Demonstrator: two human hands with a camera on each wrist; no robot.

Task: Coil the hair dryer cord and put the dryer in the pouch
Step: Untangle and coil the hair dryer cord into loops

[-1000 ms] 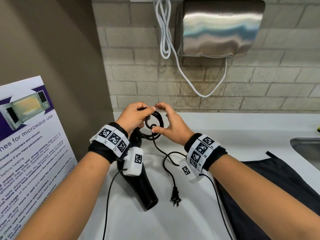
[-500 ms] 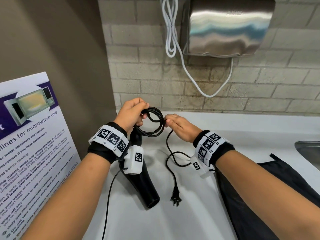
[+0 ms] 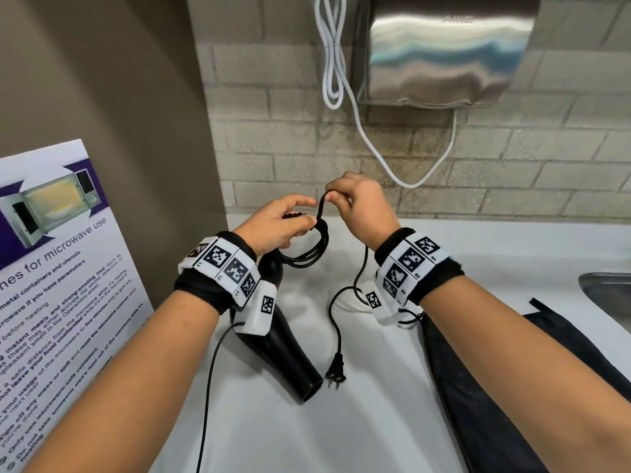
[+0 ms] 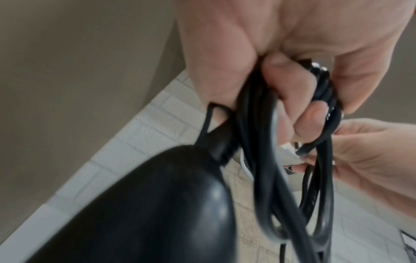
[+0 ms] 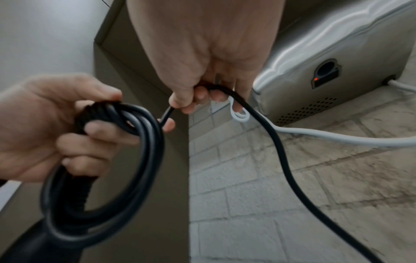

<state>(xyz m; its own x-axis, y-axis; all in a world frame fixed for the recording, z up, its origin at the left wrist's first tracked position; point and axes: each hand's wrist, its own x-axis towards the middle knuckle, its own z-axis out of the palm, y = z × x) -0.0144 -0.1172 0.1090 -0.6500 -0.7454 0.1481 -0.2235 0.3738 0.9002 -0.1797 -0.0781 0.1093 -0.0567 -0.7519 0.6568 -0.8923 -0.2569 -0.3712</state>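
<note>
The black hair dryer (image 3: 286, 356) (image 4: 144, 210) lies on the white counter (image 3: 375, 421), nozzle toward me. Its black cord (image 3: 307, 257) (image 5: 108, 160) is wound in several loops above the handle end. My left hand (image 3: 283, 223) (image 4: 303, 92) (image 5: 56, 128) grips the top of those loops. My right hand (image 3: 358, 203) (image 5: 198, 94) (image 4: 360, 160) pinches the free length of cord just above the coil. From there the cord drops behind my right wrist to the plug (image 3: 336, 370) on the counter. The black pouch (image 3: 495, 387) lies flat at the right.
A steel hand dryer (image 3: 444, 49) with a white cable (image 3: 334, 63) hangs on the brick wall. A microwave-use poster (image 3: 58, 274) leans at the left against a brown partition (image 3: 119, 97). A steel sink edge (image 3: 607, 291) is at the far right.
My right hand rose from beside the coil and lifted the free cord over it. The slack on the counter got shorter. My left hand kept its grip on the loops.
</note>
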